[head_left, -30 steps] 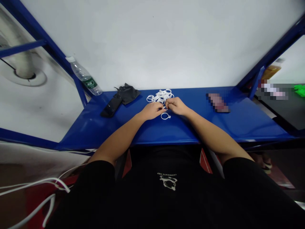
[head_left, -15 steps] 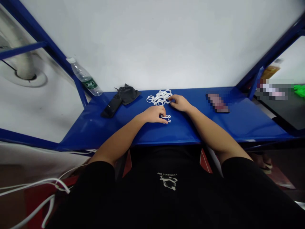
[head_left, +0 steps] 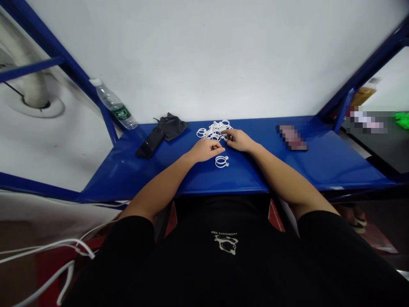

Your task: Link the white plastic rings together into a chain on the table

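Note:
A loose pile of white plastic rings with small eyelets, like curtain rings (head_left: pixel 214 129), lies near the back of the blue shelf. My right hand (head_left: pixel 239 140) is at the pile's right edge, index finger reaching over the rings and thumb apart from it. Just in front of the pile is my left hand (head_left: pixel 208 149), fingers curled in against the thumb; nothing shows in it. Closer to the front edge, two overlapping white rings (head_left: pixel 220 162) lie on the shelf, apart from both hands.
A black phone (head_left: pixel 149 143) and a crumpled black pouch (head_left: pixel 172 125) lie to the left, near a clear plastic bottle (head_left: pixel 119 111) leaning on the frame. Another flat item (head_left: pixel 292 137), blurred out, is at the right. A white wall rises behind the blue shelf (head_left: pixel 223 183).
My left hand has let go of the rings near the front edge and moved up toward the pile. My right index finger has shifted slightly left over the pile.

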Available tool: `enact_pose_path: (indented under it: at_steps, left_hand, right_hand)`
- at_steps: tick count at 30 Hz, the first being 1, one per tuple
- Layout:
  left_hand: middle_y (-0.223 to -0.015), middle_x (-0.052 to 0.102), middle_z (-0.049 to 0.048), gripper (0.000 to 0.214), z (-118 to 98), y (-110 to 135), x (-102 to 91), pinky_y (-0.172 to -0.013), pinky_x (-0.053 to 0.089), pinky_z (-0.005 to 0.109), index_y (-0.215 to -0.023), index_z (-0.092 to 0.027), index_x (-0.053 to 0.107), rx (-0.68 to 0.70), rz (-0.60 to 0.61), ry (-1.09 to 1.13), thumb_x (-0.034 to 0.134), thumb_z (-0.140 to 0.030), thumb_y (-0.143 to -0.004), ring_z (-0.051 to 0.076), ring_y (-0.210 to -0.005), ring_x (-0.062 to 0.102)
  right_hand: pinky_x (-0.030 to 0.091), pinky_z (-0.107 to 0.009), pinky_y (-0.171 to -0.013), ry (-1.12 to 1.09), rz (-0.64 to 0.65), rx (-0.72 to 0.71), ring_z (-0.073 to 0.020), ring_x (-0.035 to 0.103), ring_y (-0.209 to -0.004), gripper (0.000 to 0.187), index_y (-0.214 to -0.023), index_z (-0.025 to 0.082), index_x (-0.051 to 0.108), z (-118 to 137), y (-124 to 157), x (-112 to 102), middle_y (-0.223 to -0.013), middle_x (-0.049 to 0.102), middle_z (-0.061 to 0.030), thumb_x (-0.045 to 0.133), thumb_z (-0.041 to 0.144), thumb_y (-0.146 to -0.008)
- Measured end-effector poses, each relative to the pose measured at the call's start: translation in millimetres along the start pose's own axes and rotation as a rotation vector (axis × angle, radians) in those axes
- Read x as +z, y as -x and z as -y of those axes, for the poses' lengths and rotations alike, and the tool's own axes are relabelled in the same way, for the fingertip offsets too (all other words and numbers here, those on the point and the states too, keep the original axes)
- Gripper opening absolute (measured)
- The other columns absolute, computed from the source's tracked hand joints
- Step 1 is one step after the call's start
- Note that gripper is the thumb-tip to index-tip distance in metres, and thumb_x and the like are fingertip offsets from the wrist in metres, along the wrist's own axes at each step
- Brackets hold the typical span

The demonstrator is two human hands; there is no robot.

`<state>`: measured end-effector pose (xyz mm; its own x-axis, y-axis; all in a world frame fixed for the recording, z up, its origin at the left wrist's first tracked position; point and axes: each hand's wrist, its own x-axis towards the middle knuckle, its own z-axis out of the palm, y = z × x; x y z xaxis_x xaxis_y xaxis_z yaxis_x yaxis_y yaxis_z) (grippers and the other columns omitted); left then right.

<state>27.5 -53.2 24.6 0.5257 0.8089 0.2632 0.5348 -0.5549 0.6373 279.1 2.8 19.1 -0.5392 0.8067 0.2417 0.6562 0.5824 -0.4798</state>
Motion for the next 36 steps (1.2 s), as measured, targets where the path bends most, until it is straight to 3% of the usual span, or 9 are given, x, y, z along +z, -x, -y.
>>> enact_pose_path:
  at_steps: [2, 5, 9, 12, 16, 22, 30, 36]
  left_hand:
    - [-0.093, 0.084, 0.0044, 0.021, 3, -2, 0.7, -0.082, 0.057, 0.032, -0.108, -0.021, 0.086, 0.003, -0.109, -0.036, 0.077, -0.040, -0.103, 0.018, -0.079, 0.072]
    - [-0.107, 0.084, 0.0062, 0.031, 7, -5, 0.1, -0.084, 0.057, 0.032, -0.132, -0.020, 0.082, -0.014, -0.224, -0.083, 0.077, -0.033, -0.103, 0.017, -0.079, 0.069]
    - [-0.117, 0.081, 0.0083, 0.042, 12, -7, -1.9, -0.084, 0.055, 0.032, -0.146, -0.018, 0.074, -0.001, -0.206, -0.140, 0.076, -0.031, -0.106, 0.018, -0.084, 0.070]
    - [-0.107, 0.080, 0.0082, 0.023, 16, -7, -1.6, -0.084, 0.054, 0.033, -0.123, -0.017, 0.079, 0.037, -0.113, -0.183, 0.069, -0.035, -0.112, 0.022, -0.089, 0.072]
    - [-0.094, 0.077, 0.0071, 0.028, 20, -7, -0.1, -0.084, 0.052, 0.034, -0.094, -0.019, 0.074, 0.091, -0.052, -0.207, 0.062, -0.033, -0.114, 0.023, -0.088, 0.072]
    - [-0.085, 0.075, 0.0056, 0.038, 22, -7, -1.2, -0.078, 0.050, 0.033, -0.086, -0.020, 0.071, 0.105, -0.068, -0.203, 0.058, -0.039, -0.116, 0.022, -0.084, 0.071]
    - [-0.078, 0.072, 0.0046, 0.041, 22, -7, -0.3, -0.075, 0.048, 0.033, -0.080, -0.020, 0.067, 0.110, -0.056, -0.207, 0.060, -0.038, -0.116, 0.020, -0.077, 0.068]
    - [-0.085, 0.073, 0.0051, 0.037, 20, -7, 3.0, -0.078, 0.051, 0.033, -0.083, -0.020, 0.068, 0.165, -0.025, -0.193, 0.061, -0.036, -0.116, 0.021, -0.081, 0.069]
  right_hand:
    - [0.054, -0.034, -0.088, -0.025, -0.024, -0.056, -0.0246, 0.070, -0.090, 0.058, -0.141, 0.015, 0.079, 2, 0, -1, -0.110, 0.083, -0.0106, 0.065, 0.019, -0.085]
    - [0.052, -0.033, -0.084, -0.111, -0.082, -0.128, -0.0225, 0.064, -0.084, 0.048, -0.130, 0.017, 0.080, 7, 2, -1, -0.102, 0.078, -0.0075, 0.063, 0.022, -0.086]
    - [0.047, -0.031, -0.074, -0.267, -0.102, -0.168, -0.0182, 0.054, -0.072, 0.032, -0.120, 0.020, 0.077, 21, 6, 4, -0.083, 0.068, 0.0003, 0.062, 0.026, -0.092]
    - [0.048, -0.030, -0.074, -0.356, -0.113, -0.229, -0.0176, 0.057, -0.073, 0.023, -0.112, 0.020, 0.075, 29, 9, 9, -0.085, 0.071, -0.0001, 0.062, 0.029, -0.096]
    - [0.050, -0.029, -0.075, -0.360, -0.122, -0.293, -0.0178, 0.065, -0.075, 0.023, -0.109, 0.019, 0.078, 32, 10, 10, -0.089, 0.078, -0.0019, 0.059, 0.024, -0.096]
    - [0.055, -0.030, -0.083, -0.265, -0.127, -0.326, -0.0196, 0.075, -0.085, 0.034, -0.112, 0.019, 0.084, 32, 10, 5, -0.098, 0.086, -0.0051, 0.054, 0.020, -0.096]
    - [0.052, -0.029, -0.074, -0.216, -0.125, -0.288, -0.0171, 0.068, -0.070, 0.035, -0.108, 0.017, 0.088, 34, 10, 6, -0.085, 0.083, -0.0039, 0.057, 0.023, -0.092]
    - [0.054, -0.031, -0.081, -0.214, -0.144, -0.263, -0.0205, 0.074, -0.080, 0.029, -0.095, 0.019, 0.085, 38, 10, 5, -0.091, 0.085, -0.0054, 0.057, 0.022, -0.088]
